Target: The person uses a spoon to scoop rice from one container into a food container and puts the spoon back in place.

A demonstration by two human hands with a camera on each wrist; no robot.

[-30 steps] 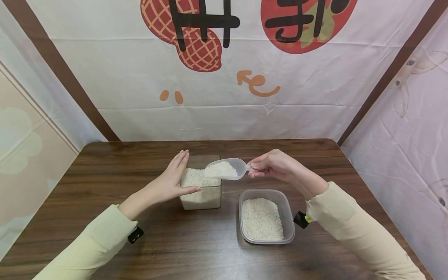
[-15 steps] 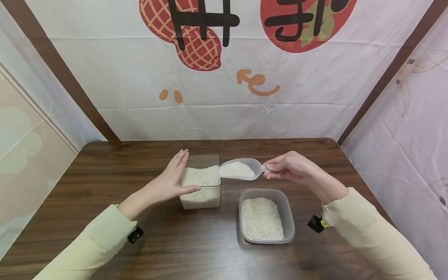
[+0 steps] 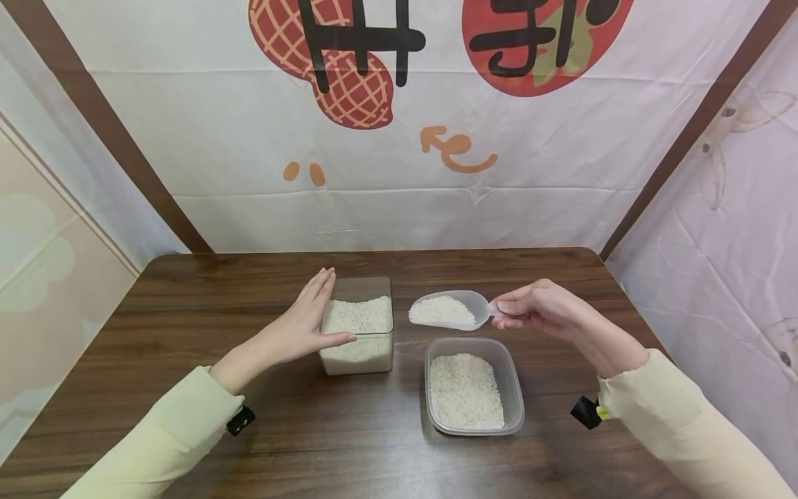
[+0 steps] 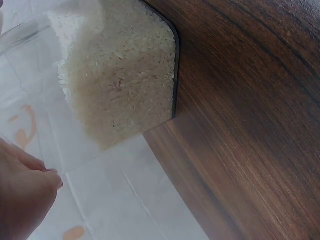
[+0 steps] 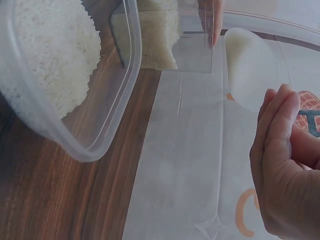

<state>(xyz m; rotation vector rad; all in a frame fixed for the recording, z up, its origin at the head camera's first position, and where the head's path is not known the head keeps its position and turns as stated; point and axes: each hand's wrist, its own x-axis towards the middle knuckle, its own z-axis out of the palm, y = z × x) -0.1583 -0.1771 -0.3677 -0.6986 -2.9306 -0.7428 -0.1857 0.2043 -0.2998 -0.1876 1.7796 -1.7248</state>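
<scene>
My right hand (image 3: 542, 305) pinches the handle of a translucent plastic scoop (image 3: 479, 305), which holds a heap of white rice (image 3: 441, 310). The scoop hangs in the air just behind the low plastic tub (image 3: 514, 395) that has rice in it, to the right of the tall box. My left hand (image 3: 302, 326) lies along the left side of the clear square box (image 3: 374, 353), fingers straight and thumb across its front. Rice fills a good part of that box, and its grains (image 4: 120, 80) show through the wall in the left wrist view.
Both containers stand on a dark wood-grain table (image 3: 249, 443). A white printed cloth (image 3: 399, 215) hangs behind the table's far edge, with more cloth at both sides. Black wrist cameras (image 3: 586, 412) sit near the sleeves.
The loaded scoop has moved right, from over the square box to behind the low tub, with my right hand holding it. My left hand has stayed at the box.
</scene>
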